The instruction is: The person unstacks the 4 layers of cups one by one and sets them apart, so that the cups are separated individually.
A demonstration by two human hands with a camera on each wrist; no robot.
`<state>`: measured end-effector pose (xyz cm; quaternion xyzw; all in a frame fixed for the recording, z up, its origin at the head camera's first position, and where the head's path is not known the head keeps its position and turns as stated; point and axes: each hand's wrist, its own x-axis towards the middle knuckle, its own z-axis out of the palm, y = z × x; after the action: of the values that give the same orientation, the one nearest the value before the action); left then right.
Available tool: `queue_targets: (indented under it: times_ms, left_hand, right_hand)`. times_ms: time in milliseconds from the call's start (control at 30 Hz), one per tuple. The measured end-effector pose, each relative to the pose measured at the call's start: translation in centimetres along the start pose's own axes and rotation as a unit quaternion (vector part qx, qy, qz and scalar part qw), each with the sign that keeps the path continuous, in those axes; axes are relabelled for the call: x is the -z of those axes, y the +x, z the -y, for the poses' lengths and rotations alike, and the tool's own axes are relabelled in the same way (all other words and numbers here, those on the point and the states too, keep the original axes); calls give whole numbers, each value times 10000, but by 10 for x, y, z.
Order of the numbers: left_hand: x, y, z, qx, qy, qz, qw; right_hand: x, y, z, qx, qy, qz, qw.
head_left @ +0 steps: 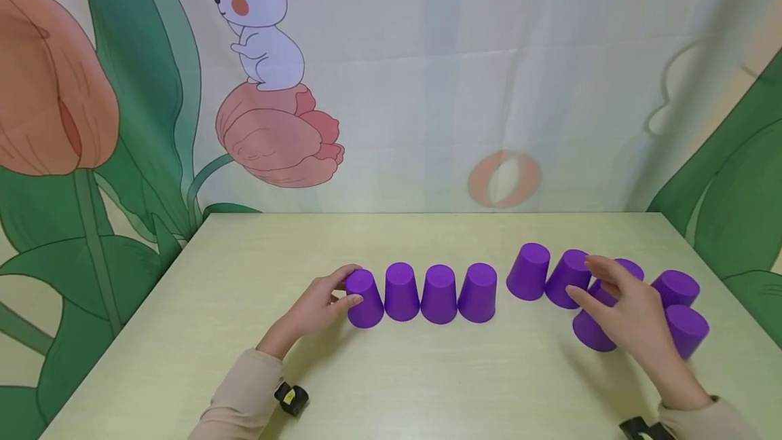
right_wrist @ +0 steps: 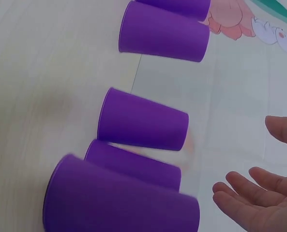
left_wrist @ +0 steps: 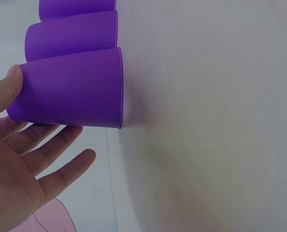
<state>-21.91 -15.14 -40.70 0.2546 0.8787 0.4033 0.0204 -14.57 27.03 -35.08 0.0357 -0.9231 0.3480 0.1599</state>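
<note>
Upside-down purple cups stand on the table. At the left end of a row, my left hand (head_left: 314,305) pinches the leftmost cup (head_left: 364,301) near its closed end, thumb on one side and fingers on the other. In the left wrist view, the thumb (left_wrist: 10,87) presses that cup (left_wrist: 70,89) while the fingers spread along its opposite side. My right hand (head_left: 638,314) hovers over the right-hand cups, thumb and fingers apart and holding nothing. It partly hides a nearer cup (head_left: 591,331) and one behind. The right wrist view shows its fingers (right_wrist: 254,195) beyond a large near cup (right_wrist: 116,200).
More cups continue the left row, including a middle cup (head_left: 439,295) and an end cup (head_left: 478,294). Right of a gap stand another cup (head_left: 529,272) and its neighbour (head_left: 565,280). Two cups, one nearer (head_left: 688,330), stand at far right. A printed curtain (head_left: 397,87) hangs behind the table (head_left: 415,386).
</note>
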Motion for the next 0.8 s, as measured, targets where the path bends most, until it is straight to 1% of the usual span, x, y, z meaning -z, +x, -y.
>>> queue_targets:
  times_ms: [133,233,567,633,800]
  left_hand:
    - [0,0,0,-50,27,-10,10000]
    - [1,0,0,-80,51,-8,10000]
    - [2,0,-2,-53,31,19,10000]
    - [2,0,-2,-61,23,11,10000]
    - [1,0,-2,-98,18,-5,10000]
  right_hand:
    - [-8,4,5,233,4,-48,9997]
    - [-14,7,8,364,146,-62,9992]
    - [-33,16,20,624,496,265,9965]
    - [-37,18,22,619,529,367,9960]
    - [-46,24,27,461,632,608,9951]
